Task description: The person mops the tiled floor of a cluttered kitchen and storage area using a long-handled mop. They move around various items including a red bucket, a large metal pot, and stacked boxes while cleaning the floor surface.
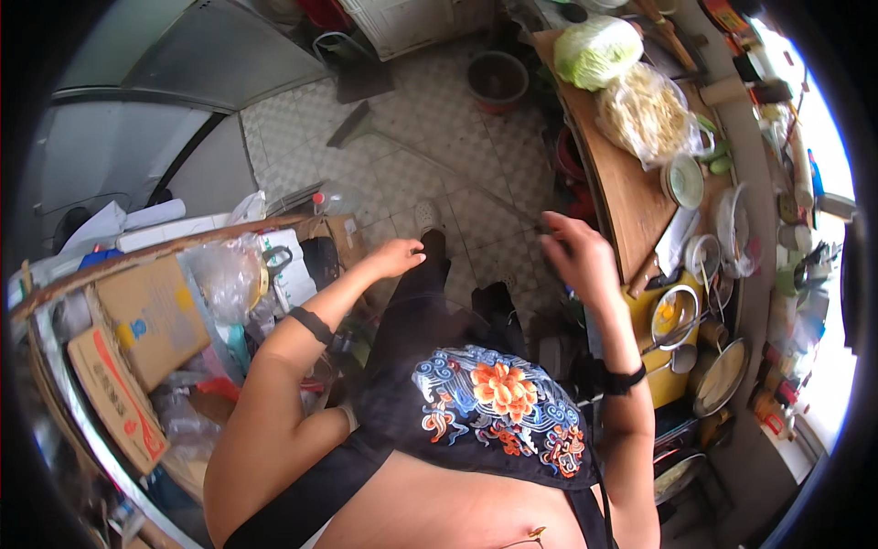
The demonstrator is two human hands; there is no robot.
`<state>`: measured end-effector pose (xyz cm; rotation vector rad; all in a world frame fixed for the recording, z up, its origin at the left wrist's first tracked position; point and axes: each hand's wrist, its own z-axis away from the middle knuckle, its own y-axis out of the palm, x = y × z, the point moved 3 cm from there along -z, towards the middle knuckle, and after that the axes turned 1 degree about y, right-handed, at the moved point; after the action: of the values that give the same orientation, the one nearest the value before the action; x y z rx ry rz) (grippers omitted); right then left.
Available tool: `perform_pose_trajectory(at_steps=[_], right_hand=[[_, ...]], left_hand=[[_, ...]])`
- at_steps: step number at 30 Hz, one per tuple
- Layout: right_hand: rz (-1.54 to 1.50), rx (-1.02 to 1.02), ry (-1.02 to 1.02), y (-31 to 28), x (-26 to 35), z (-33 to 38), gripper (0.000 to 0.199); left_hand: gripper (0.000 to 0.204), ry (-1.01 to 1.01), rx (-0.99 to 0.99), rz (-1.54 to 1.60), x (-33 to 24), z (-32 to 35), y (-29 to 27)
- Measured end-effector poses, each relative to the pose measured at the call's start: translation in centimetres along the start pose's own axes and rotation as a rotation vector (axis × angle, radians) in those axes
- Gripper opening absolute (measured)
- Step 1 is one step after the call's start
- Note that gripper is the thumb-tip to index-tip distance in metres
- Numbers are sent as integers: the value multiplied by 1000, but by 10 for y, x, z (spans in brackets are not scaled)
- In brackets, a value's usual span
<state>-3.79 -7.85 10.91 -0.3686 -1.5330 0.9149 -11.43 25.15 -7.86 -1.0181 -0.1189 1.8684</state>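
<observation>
My left hand (398, 259) is in front of my body above the tiled floor, its fingers curled together and nothing seen in them. My right hand (583, 259) hovers beside the wooden counter board (611, 197), slightly blurred, its fingers bent but apart. No held thing shows in it. A broom (439, 167) slants across the floor, its head at the far left and the end of its handle running toward my right hand; I see no grip on it. Near that hand, a cleaver (675, 242) lies on the board beside a pale green bowl (682, 181).
A cabbage (599, 53) and a bag of bean sprouts (647, 114) sit farther along the counter. A bowl with egg yolk (675, 316) stands nearer. A bucket (497, 80) and a dustpan (364, 78) are on the floor. Cardboard boxes (151, 316) fill a shelf at left.
</observation>
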Motion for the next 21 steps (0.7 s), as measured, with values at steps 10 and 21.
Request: perform_pose_trajectory(at_steps=[10, 21], right_hand=[[257, 605, 474, 275, -229, -11, 32], [422, 465, 866, 436, -488, 7, 49]], left_hand=[[92, -408, 109, 374, 53, 70, 134], [115, -599, 23, 381, 51, 79, 137]])
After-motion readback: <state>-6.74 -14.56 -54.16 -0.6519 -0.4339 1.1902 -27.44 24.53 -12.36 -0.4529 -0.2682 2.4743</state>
